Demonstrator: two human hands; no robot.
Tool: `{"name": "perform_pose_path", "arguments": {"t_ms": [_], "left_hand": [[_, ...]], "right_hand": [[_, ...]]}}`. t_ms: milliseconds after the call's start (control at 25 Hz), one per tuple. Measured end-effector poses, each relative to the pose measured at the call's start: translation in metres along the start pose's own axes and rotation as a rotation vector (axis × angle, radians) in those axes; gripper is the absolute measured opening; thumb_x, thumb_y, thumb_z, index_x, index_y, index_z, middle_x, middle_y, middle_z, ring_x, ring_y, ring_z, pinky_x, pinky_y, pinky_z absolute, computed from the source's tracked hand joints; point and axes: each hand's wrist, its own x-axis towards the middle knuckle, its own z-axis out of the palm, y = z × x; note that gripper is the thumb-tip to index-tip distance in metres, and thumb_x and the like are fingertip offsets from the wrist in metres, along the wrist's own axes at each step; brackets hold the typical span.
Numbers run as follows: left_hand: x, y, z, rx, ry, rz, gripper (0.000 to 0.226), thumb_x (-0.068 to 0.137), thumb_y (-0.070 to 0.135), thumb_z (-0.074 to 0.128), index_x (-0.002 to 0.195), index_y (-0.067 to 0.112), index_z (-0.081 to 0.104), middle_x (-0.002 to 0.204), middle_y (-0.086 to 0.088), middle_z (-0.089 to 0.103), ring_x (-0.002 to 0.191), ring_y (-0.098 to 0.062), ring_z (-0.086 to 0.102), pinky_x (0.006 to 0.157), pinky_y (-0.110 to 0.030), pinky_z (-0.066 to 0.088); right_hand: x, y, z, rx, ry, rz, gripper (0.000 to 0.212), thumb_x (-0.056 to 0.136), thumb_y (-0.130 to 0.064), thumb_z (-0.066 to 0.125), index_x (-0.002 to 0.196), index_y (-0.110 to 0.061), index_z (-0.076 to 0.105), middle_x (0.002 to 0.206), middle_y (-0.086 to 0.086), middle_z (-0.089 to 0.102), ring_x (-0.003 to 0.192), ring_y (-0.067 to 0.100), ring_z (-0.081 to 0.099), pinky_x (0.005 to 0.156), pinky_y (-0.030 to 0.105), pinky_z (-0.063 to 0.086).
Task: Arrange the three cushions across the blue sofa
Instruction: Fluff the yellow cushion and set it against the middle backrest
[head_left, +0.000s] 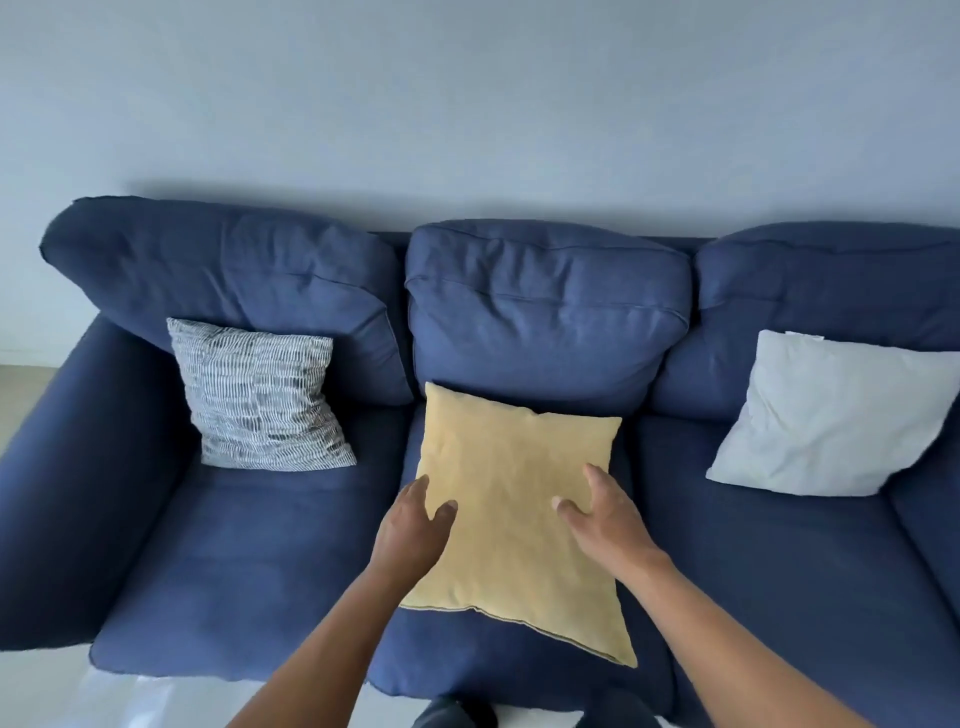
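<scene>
A blue three-seat sofa (249, 561) fills the view. A yellow cushion (514, 467) lies tilted on the middle seat, its top edge against the middle back pillow. My left hand (415, 525) grips its left edge with the thumb on top. My right hand (602, 514) presses on its right side, fingers spread over the fabric. A grey-and-white patterned cushion (260, 395) leans against the left back pillow. A pale grey cushion (836, 415) leans against the right back pillow.
A plain light wall (467, 104) rises behind the sofa. The left armrest (78, 467) curves forward at the left. Pale floor (171, 701) shows below the front edge, and a dark shoe or foot (452, 714) sits at the bottom.
</scene>
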Motion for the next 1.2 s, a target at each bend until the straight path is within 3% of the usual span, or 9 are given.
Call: {"name": "perform_pose_path", "arguments": {"t_ms": [280,400,440,520,560,680,920,1080,1200], "left_hand": [[0.065,-0.018,0.0,-0.009,-0.065,-0.122,0.066,0.101,0.045,0.058,0.158,0.014,0.043,0.16,-0.006,0.053,0.147,-0.03,0.048,0.112,-0.042,0.043],[0.101,-0.033,0.013,0.006,-0.066,-0.175,0.058,0.099,0.046,0.061,0.146,0.013,0.052,0.121,0.018,0.065,0.139,-0.031,0.054,0.088,-0.03,0.045],[0.116,-0.039,0.017,0.002,-0.068,-0.19,0.061,0.099,0.047,0.061,0.149,0.013,0.051,0.123,0.018,0.065,0.14,-0.031,0.054,0.088,-0.032,0.044],[0.149,-0.05,0.029,0.014,-0.084,-0.224,0.068,0.099,0.049,0.06,0.155,0.013,0.045,0.148,0.001,0.06,0.142,-0.029,0.051,0.098,-0.037,0.043],[0.165,-0.055,0.036,0.005,-0.096,-0.244,0.064,0.097,0.05,0.061,0.149,0.014,0.052,0.145,-0.003,0.062,0.135,-0.03,0.056,0.093,-0.035,0.042],[0.204,-0.065,0.059,-0.119,-0.12,-0.33,0.044,0.082,0.054,0.062,0.103,0.016,0.064,0.104,0.0,0.069,0.095,-0.029,0.065,0.074,-0.036,0.054],[0.226,-0.068,0.096,-0.384,-0.131,-0.538,0.069,0.075,0.061,0.069,0.132,0.021,0.064,0.112,0.004,0.071,0.107,-0.023,0.066,0.086,-0.04,0.055],[0.214,-0.064,0.086,-0.472,-0.151,-0.587,0.053,0.071,0.053,0.076,0.113,0.021,0.071,0.112,-0.002,0.076,0.106,-0.027,0.07,0.099,-0.047,0.056],[0.186,-0.052,0.073,-0.525,-0.209,-0.568,0.041,0.072,0.04,0.078,0.108,0.02,0.072,0.11,-0.006,0.08,0.104,-0.029,0.073,0.096,-0.047,0.059]], "right_hand": [[0.043,0.012,0.04,0.008,-0.044,0.132,0.08,0.103,-0.039,0.059,0.164,-0.006,0.022,0.172,0.011,0.025,0.158,0.027,0.023,0.126,0.039,0.022],[0.084,0.034,0.051,0.074,-0.037,0.231,0.082,0.102,-0.044,0.06,0.165,-0.007,0.022,0.172,0.011,0.026,0.157,0.03,0.026,0.125,0.043,0.026],[0.098,0.042,0.054,0.102,-0.022,0.276,0.084,0.101,-0.047,0.059,0.165,-0.008,0.022,0.172,0.011,0.026,0.157,0.03,0.027,0.124,0.044,0.028],[0.128,0.063,0.059,0.155,0.024,0.36,0.089,0.098,-0.054,0.06,0.165,-0.011,0.021,0.171,0.009,0.028,0.156,0.031,0.028,0.122,0.046,0.03],[0.141,0.073,0.062,0.181,0.049,0.399,0.092,0.095,-0.059,0.06,0.165,-0.013,0.021,0.171,0.007,0.028,0.156,0.03,0.029,0.121,0.047,0.031],[0.176,0.104,0.073,0.231,0.096,0.503,0.101,0.087,-0.073,0.058,0.164,-0.018,0.023,0.169,0.003,0.032,0.152,0.029,0.036,0.11,0.043,0.036],[0.201,0.132,0.089,0.485,0.107,0.657,0.126,0.062,-0.089,0.066,0.16,-0.017,0.033,0.162,0.0,0.042,0.144,0.028,0.044,0.099,0.036,0.037],[0.187,0.126,0.086,0.647,0.084,0.661,0.112,0.05,-0.088,0.076,0.138,-0.021,0.058,0.136,-0.005,0.064,0.121,0.022,0.062,0.104,0.039,0.048],[0.158,0.116,0.072,0.708,0.057,0.638,0.12,0.049,-0.089,0.076,0.146,-0.023,0.052,0.139,-0.013,0.057,0.121,0.016,0.057,0.102,0.036,0.04]]}}
